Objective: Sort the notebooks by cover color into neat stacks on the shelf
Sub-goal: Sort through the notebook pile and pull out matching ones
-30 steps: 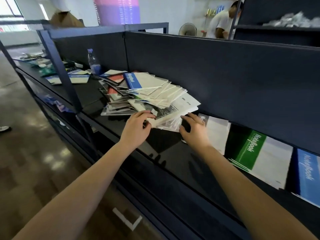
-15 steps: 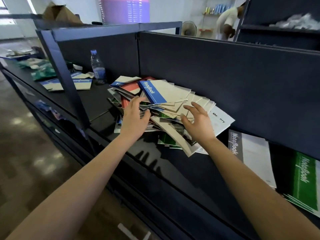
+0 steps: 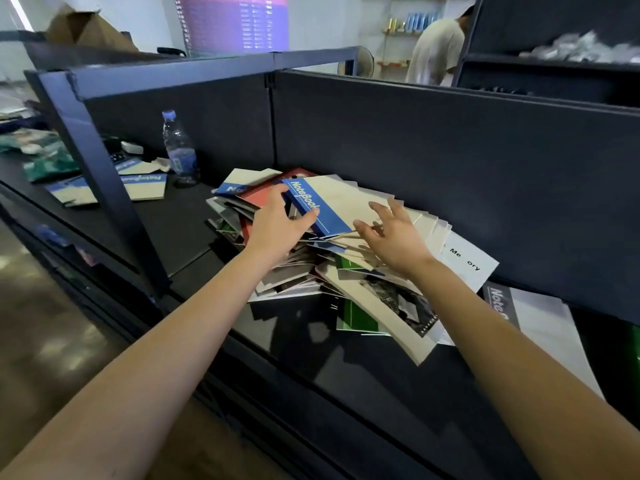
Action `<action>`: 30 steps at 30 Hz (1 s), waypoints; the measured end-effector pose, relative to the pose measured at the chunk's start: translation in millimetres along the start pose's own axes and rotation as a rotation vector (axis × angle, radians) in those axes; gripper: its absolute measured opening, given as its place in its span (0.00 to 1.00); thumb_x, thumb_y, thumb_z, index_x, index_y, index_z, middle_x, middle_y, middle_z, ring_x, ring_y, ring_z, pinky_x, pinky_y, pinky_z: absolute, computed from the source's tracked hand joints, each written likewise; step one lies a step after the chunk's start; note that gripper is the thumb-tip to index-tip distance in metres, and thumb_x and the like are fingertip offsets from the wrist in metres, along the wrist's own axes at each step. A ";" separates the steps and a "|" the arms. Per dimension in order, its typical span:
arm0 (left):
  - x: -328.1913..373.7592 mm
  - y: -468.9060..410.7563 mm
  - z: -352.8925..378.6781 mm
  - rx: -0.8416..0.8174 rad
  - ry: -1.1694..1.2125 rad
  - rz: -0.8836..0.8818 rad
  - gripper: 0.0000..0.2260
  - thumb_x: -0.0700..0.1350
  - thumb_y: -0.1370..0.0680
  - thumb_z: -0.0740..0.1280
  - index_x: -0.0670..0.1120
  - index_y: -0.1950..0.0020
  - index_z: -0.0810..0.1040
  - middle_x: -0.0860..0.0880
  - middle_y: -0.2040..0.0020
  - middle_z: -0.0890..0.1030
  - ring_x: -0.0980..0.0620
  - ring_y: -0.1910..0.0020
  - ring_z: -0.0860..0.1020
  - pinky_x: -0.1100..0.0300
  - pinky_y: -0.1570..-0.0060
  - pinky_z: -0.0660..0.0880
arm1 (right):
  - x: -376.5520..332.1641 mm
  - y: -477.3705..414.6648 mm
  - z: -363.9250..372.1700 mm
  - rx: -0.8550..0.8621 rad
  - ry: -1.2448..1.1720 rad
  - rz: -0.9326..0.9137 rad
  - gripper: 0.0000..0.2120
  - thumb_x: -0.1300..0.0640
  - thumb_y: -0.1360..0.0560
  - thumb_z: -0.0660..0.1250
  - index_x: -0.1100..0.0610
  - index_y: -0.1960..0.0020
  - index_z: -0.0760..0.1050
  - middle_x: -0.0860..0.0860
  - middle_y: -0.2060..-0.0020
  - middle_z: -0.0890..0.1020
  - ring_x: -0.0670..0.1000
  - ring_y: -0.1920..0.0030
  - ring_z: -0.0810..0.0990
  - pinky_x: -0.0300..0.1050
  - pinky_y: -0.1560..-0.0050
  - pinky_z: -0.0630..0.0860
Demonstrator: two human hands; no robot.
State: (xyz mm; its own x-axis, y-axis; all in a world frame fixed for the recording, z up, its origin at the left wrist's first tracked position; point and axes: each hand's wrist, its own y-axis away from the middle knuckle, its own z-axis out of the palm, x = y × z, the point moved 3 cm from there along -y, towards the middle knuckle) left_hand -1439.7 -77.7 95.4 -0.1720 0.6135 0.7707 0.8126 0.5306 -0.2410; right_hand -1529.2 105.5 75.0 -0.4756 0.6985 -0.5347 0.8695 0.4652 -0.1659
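both hands at the mixed notebook pile [image 3: 298,278] on the shelf [image 3: 194,220]
far left stands a water bottle [image 3: 178,147]; right of it my left hand [image 3: 277,226] pinches the spine edge of the blue notebook [image 3: 322,209] topping the pile, thumb on its blue band; my right hand [image 3: 394,237] is spread loose over cream covers; further right lie a white notebook [image 3: 467,261], then a grey notebook [image 3: 540,320].

Looking forward and down from head height, wide-angle, sitting close above both forearms. Facing the shelf [image 3: 294,330], centring on the left hand [image 3: 277,225] gripping the blue notebook [image 3: 322,211]; catching floor [image 3: 41,323] left of the grip, another person [image 3: 436,53] far behind it.
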 end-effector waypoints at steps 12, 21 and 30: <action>19.9 -24.5 29.9 -0.168 -0.455 0.079 0.33 0.54 0.24 0.69 0.44 0.27 0.58 0.38 0.36 0.73 0.37 0.36 0.70 0.50 0.41 0.67 | 8.5 7.0 0.2 0.017 -0.027 0.050 0.32 0.36 0.24 0.58 0.57 0.28 0.67 0.55 0.33 0.66 0.54 0.35 0.71 0.49 0.32 0.67; 42.6 -2.5 41.8 -0.327 -0.335 0.087 0.24 0.49 0.24 0.70 0.49 0.32 0.65 0.44 0.38 0.75 0.41 0.37 0.71 0.51 0.35 0.65 | 29.2 30.1 -17.0 0.228 -0.269 0.119 0.13 0.50 0.22 0.63 0.57 0.43 0.77 0.53 0.42 0.72 0.40 0.50 0.73 0.29 0.49 0.64; 62.8 33.0 72.4 -0.365 -0.234 0.192 0.23 0.45 0.25 0.71 0.48 0.33 0.65 0.46 0.34 0.72 0.45 0.36 0.71 0.56 0.42 0.66 | 64.5 48.2 -30.5 0.308 -0.513 0.340 0.24 0.51 0.26 0.69 0.49 0.32 0.68 0.51 0.37 0.74 0.52 0.48 0.79 0.49 0.47 0.78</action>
State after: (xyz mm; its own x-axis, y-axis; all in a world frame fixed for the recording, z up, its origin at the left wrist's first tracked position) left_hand -1464.1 20.6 93.2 -0.0867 0.8177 0.5690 0.9773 0.1807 -0.1109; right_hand -1522.0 189.6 57.7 -0.1129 0.3966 -0.9110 0.9936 0.0367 -0.1071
